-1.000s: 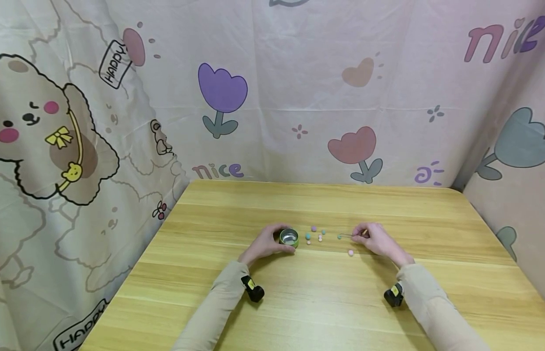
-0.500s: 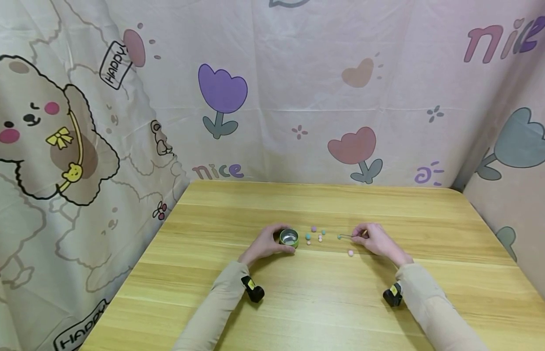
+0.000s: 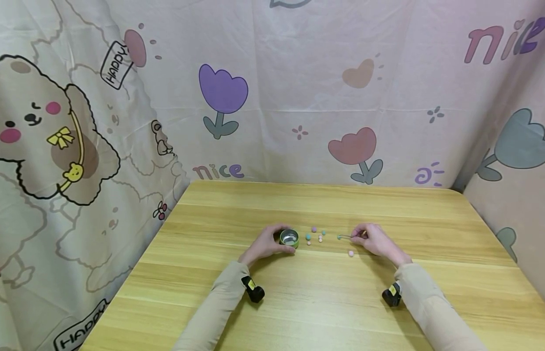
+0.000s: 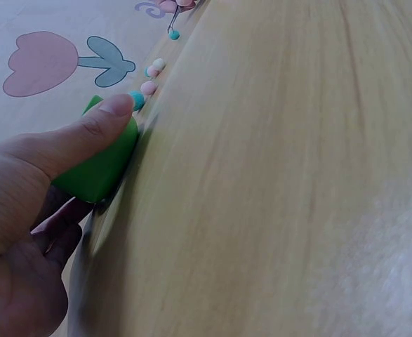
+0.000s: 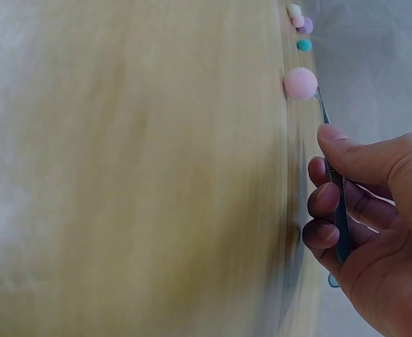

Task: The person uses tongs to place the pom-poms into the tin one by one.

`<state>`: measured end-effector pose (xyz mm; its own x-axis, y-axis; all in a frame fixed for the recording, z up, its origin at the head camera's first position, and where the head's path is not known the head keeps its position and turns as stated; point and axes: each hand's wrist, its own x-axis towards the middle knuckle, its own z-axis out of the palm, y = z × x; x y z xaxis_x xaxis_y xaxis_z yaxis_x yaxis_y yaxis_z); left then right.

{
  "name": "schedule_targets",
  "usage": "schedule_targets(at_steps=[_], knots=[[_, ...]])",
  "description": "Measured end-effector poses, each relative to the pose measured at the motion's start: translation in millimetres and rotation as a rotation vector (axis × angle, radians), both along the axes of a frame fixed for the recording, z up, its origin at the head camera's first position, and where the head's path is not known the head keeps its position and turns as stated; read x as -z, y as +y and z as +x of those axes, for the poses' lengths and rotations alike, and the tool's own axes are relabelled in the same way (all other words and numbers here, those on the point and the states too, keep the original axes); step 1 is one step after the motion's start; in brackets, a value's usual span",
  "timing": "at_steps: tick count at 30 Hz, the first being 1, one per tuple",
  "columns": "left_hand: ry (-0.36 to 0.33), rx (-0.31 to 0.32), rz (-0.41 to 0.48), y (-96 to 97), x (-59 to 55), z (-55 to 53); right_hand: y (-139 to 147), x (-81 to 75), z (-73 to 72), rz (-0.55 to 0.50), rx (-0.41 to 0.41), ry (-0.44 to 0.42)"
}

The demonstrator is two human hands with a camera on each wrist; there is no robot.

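My left hand (image 3: 270,241) grips a small round green tin (image 3: 289,245) that stands on the wooden table, its silvery inside showing from above. In the left wrist view the thumb lies along the tin's green side (image 4: 106,168). My right hand (image 3: 375,239) pinches slim metal tweezers (image 5: 336,184) between thumb and fingers. Their tips are at a small teal ball (image 4: 174,34), low over the table. A larger pink ball (image 3: 351,253) lies just in front of the tweezers and hides their tips in the right wrist view.
Between the tin and the tweezers lie several small balls, among them a purple ball (image 3: 313,229), a blue ball (image 3: 308,237) and a teal ball (image 3: 323,232). A printed cloth (image 3: 272,107) hangs behind the table (image 3: 298,302).
My right hand and the tweezers have shifted very slightly left, with the teal ball still at the tips. My left hand and the tin stay in place.
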<state>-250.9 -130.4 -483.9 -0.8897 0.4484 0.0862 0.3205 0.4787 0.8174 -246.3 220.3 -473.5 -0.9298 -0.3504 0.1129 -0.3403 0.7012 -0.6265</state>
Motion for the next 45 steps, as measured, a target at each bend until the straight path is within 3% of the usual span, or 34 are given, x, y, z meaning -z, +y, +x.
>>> schedule_targets(at_steps=[25, 45], knots=[[-0.003, 0.005, -0.013, -0.4, 0.4, -0.2, 0.9, -1.9, 1.4, 0.013, 0.006, 0.007], [-0.011, 0.004, -0.004, -0.2, -1.1, 1.1, -9.9, -13.8, 7.8, -0.021, 0.012, -0.012]])
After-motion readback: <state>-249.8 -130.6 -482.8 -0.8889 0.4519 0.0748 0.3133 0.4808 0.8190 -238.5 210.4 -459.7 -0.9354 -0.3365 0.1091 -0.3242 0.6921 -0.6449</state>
